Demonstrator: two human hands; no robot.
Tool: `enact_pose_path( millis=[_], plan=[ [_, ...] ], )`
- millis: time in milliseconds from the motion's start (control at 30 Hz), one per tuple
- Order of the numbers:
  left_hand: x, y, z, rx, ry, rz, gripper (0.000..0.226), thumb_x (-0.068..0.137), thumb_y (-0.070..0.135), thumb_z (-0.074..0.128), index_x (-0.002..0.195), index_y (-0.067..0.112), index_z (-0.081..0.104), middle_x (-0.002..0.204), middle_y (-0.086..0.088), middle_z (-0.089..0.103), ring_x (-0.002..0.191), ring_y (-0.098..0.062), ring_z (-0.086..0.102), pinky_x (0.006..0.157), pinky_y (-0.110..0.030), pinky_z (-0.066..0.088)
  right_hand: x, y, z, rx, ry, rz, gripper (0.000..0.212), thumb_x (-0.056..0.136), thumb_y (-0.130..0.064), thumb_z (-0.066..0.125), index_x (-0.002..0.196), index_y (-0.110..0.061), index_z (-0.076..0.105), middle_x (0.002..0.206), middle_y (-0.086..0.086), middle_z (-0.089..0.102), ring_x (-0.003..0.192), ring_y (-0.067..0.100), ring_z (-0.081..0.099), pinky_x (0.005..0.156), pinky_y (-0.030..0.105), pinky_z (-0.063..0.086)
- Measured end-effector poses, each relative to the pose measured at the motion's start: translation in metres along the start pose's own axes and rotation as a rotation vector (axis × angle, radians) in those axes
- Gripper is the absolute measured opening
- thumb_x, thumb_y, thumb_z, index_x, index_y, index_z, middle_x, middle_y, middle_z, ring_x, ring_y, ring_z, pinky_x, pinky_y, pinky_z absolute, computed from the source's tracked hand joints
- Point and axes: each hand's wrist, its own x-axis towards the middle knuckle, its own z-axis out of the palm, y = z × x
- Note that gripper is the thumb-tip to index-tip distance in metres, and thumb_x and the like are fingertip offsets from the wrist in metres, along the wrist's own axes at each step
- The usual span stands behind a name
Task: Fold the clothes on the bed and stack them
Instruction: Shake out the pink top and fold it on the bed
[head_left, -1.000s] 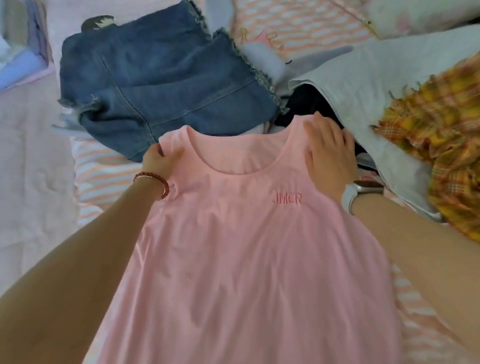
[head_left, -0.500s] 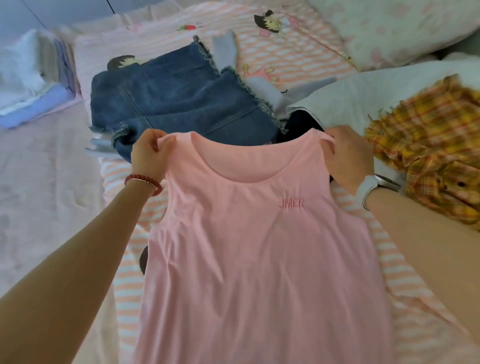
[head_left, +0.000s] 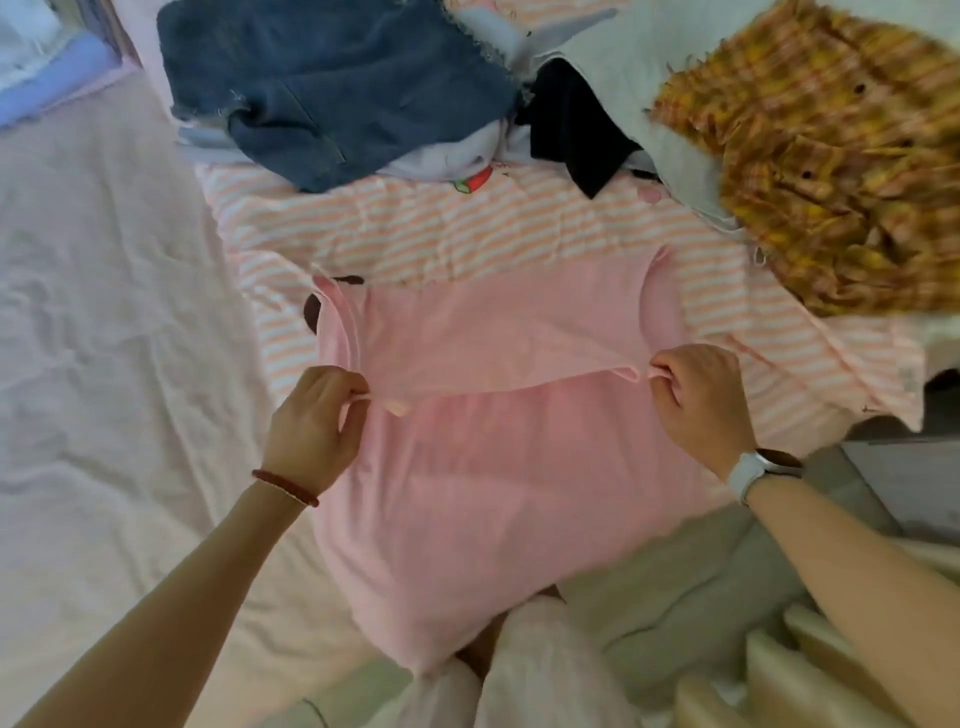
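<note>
A pink sleeveless top (head_left: 498, 467) was recorded at the centre of the view, laid on a pink-and-white striped quilt (head_left: 467, 228) on the bed, with its upper part doubled back toward the lower part so that a folded edge ran across at mid-height. The left hand (head_left: 311, 421), at about 9 o'clock of the top, was closed in a pinch on the left end of that doubled edge; a red bead bracelet (head_left: 285, 487) was noted on its wrist. The right hand (head_left: 701, 405), at about 3 o'clock, was closed in a like pinch on the right end of the edge; a white watch (head_left: 753, 470) was noted on its wrist. The lower hem of the top was seen hanging off the near side of the bed, at 6 o'clock. A blue denim garment (head_left: 332, 88) was listed at 11 o'clock, well apart from the top. A dark navy garment (head_left: 576, 124) was listed at 12 to 1 o'clock, just beside the denim. A yellow plaid garment (head_left: 831, 156), blurred, was listed at 2 o'clock, lying over a pale grey garment (head_left: 623, 67). A pale pink sheet (head_left: 104, 312) was recorded at 9 o'clock. Folded pale items (head_left: 47, 67) were noted at the far 10 o'clock corner; their kind could not be told.
</note>
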Motion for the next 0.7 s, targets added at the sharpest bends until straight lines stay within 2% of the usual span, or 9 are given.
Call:
enact_pose_path(
  millis=[133,233,333,400,500,567,600,633,700],
  plan=[
    [-0.079,0.017,-0.001,0.045,-0.09,0.088,0.023,0.083,0.014,0.044,0.079,0.001,0.062,0.08,-0.007,0.065,0.089,-0.02,0.053,0.061,-0.03,0.051,-0.082,-0.001,-0.001,-0.022,-0.007,0.011,0.019,0.075,-0.011,0.043,0.071,-0.003,0.06,0.068,0.008,0.062,0.066,0.03,0.061,0.077,0.037,0.033],
    [-0.122,0.026,-0.001,0.072,-0.19,0.152,0.023,0.081,0.014,0.044,0.072,0.002,0.062,0.084,-0.009,0.068,0.095,-0.028,0.061,0.068,-0.034,0.052,-0.133,0.002,0.003,-0.056,-0.07,0.012,0.021,0.074,-0.014,0.043,0.073,-0.005,0.062,0.07,0.007,0.062,0.069,0.028,0.062,0.08,0.036,0.031],
    [-0.148,0.035,-0.001,0.103,-0.346,0.243,0.02,0.073,0.014,0.044,0.062,0.005,0.058,0.086,-0.007,0.069,0.097,-0.029,0.065,0.073,-0.034,0.046,-0.175,0.004,0.007,-0.102,-0.161,-0.015,0.021,0.073,-0.016,0.045,0.075,-0.008,0.064,0.075,0.006,0.064,0.075,0.027,0.06,0.084,0.036,0.03],
    [-0.16,0.04,0.001,0.104,-0.425,0.301,0.019,0.068,0.015,0.043,0.06,0.006,0.058,0.084,-0.006,0.069,0.094,-0.028,0.067,0.075,-0.032,0.041,-0.195,0.003,0.008,-0.13,-0.193,-0.021,0.021,0.073,-0.017,0.045,0.075,-0.009,0.065,0.076,0.005,0.064,0.074,0.027,0.059,0.085,0.038,0.031],
    [-0.171,0.048,0.004,0.08,-0.547,0.344,0.015,0.062,0.017,0.042,0.056,0.009,0.053,0.076,-0.002,0.066,0.078,-0.024,0.066,0.076,-0.032,0.038,-0.219,0.004,0.008,-0.164,-0.244,-0.057,0.022,0.074,-0.017,0.043,0.074,-0.011,0.064,0.077,0.004,0.063,0.079,0.026,0.056,0.089,0.04,0.029],
    [-0.177,0.05,0.01,0.077,-0.611,0.351,0.013,0.06,0.019,0.041,0.055,0.011,0.052,0.072,0.0,0.063,0.07,-0.022,0.062,0.077,-0.031,0.038,-0.228,0.003,0.01,-0.196,-0.288,-0.076,0.012,0.073,-0.012,0.052,0.073,-0.013,0.064,0.077,0.003,0.063,0.082,0.023,0.055,0.092,0.042,0.028],
    [-0.178,0.05,0.013,0.106,-0.679,0.345,0.013,0.06,0.02,0.043,0.057,0.013,0.053,0.072,0.002,0.062,0.07,-0.022,0.062,0.078,-0.03,0.039,-0.229,0.003,0.013,-0.215,-0.342,-0.062,0.009,0.07,-0.006,0.062,0.074,-0.013,0.065,0.078,0.003,0.063,0.082,0.024,0.058,0.093,0.043,0.028],
    [-0.178,0.05,0.017,0.161,-0.784,0.329,0.012,0.064,0.021,0.046,0.061,0.015,0.056,0.076,0.004,0.063,0.073,-0.02,0.061,0.079,-0.029,0.04,-0.229,0.003,0.016,-0.251,-0.467,-0.021,0.018,0.066,-0.002,0.069,0.079,-0.015,0.066,0.083,0.002,0.064,0.085,0.024,0.061,0.095,0.045,0.029],
    [-0.173,0.05,0.026,0.282,-1.027,0.258,0.013,0.077,0.027,0.051,0.077,0.021,0.062,0.092,0.006,0.061,0.09,-0.016,0.058,0.082,-0.026,0.04,-0.223,-0.002,0.019,-0.344,-0.803,0.08,0.034,0.074,-0.004,0.065,0.103,-0.021,0.063,0.109,-0.001,0.06,0.109,0.02,0.053,0.104,0.049,0.023]
  ],
)
